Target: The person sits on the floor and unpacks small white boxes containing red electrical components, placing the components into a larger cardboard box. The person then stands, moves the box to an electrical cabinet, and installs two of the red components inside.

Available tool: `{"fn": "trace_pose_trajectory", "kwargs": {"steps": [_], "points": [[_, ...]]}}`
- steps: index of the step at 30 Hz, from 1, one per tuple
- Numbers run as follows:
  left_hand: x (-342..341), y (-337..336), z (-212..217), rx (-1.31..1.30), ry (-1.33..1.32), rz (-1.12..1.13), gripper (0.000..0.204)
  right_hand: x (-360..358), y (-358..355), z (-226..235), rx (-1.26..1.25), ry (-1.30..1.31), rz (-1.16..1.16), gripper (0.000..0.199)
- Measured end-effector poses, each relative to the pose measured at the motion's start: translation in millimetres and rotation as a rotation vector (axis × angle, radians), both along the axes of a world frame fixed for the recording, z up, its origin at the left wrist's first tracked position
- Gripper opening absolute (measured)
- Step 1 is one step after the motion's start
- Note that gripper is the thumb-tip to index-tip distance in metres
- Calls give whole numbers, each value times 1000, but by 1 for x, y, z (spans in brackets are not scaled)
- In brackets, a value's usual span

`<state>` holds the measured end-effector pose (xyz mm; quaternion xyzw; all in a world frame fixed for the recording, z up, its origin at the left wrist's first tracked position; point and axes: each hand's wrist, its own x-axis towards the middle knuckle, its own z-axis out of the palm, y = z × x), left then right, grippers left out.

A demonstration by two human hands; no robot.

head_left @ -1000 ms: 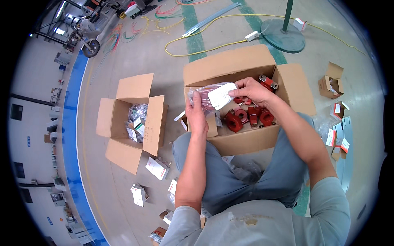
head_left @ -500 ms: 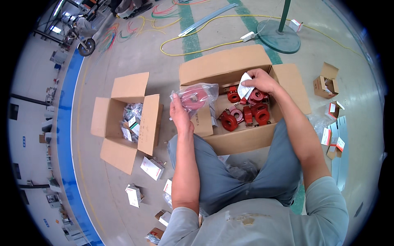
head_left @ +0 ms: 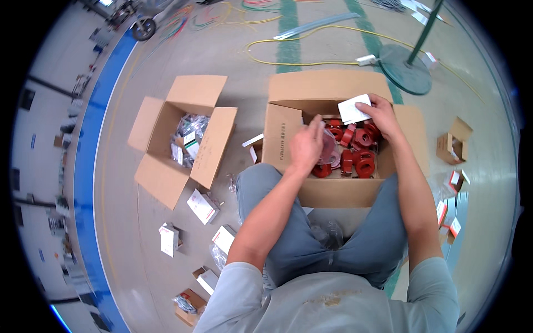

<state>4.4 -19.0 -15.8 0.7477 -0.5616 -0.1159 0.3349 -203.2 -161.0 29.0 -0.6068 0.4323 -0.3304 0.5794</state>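
Two hands in box: clear bag, probably red part inside

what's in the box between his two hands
In the head view, red ring-shaped parts lie in the big cardboard box between the left hand, on a clear bag, and the right hand, holding white paper.

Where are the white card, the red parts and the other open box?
White card [head_left: 353, 109], head view, middle of its face.
Red parts [head_left: 363, 166], head view, top of one ring.
Other open box [head_left: 197, 91], head view, its far flap.
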Motion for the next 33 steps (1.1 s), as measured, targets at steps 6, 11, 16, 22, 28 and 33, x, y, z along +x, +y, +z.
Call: {"fn": "trace_pose_trajectory", "kwargs": {"steps": [6, 11, 16, 22, 28, 33], "points": [[4, -5, 2, -192, 150, 3, 25, -4, -2, -4, 69, 35, -27, 24], [25, -1, 44, -306, 455, 183, 26, -3, -1, -11, 69, 10, -35, 21], [104, 71, 97, -353, 337, 313, 23, 33, 14, 2, 122, -26, 76, 22], [214, 273, 30, -264, -162, 598, 16, 216, 61, 26, 134, -132, 415, 32], [225, 501, -48, 730, -303, 743, 55, 361, 115, 39, 163, -209, 518, 42], [171, 513, -66, 836, 87, 731, 67, 284, 99, 11, -107, -21, 651, 23]]}}
